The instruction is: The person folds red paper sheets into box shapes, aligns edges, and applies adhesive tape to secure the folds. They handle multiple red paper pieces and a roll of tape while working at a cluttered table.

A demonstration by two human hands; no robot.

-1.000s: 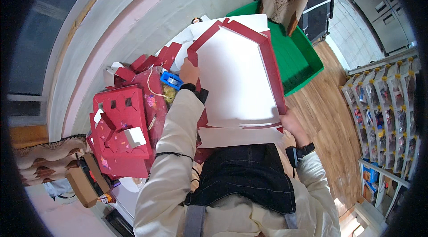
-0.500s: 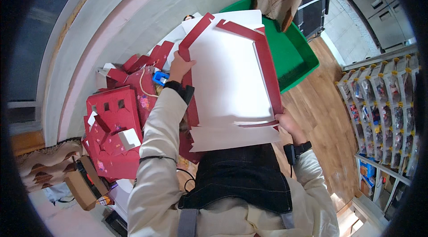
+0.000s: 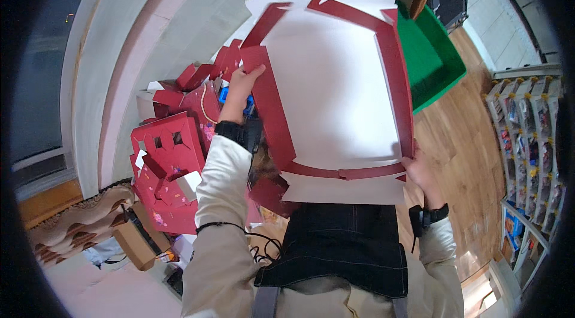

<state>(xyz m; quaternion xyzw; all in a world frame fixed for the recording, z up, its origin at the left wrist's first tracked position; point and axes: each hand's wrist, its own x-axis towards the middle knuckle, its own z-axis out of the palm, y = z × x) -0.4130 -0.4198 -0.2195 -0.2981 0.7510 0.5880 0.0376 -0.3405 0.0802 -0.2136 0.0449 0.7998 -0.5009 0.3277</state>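
- The flat box blank [image 3: 335,96], a large white card sheet with dark red fold-in borders, was held up in front of the person and served as the reference for all positions below.
- The left hand [image 3: 239,87] was closed on the blank's left red flap, fingers curled over its outer edge near the upper left corner.
- The right hand [image 3: 422,174] was clamped on the blank's lower right corner, thumb side against the red border strip; the fingers behind the sheet could not be seen.
- The blank lay open and flat: its red side flaps stood only slightly raised, and no corner was seen tucked or locked. In my judgement, forming of this piece had barely started, with all four walls left to fold and join.
- To the left of the blank and below its level, a heap of red cartons [image 3: 171,171] with cut-out windows rested on the floor; these appeared already shaped, which suggests part of the batch was finished.
- A small blue object [image 3: 224,95] showed just beside the left wrist, between blank and heap; its kind could not be determined.
- Behind the blank's right edge lay a green mat [image 3: 437,57] on the wooden floor [image 3: 461,144].
- Further right of the blank stood a shelf rack [image 3: 527,138] with small packaged goods.
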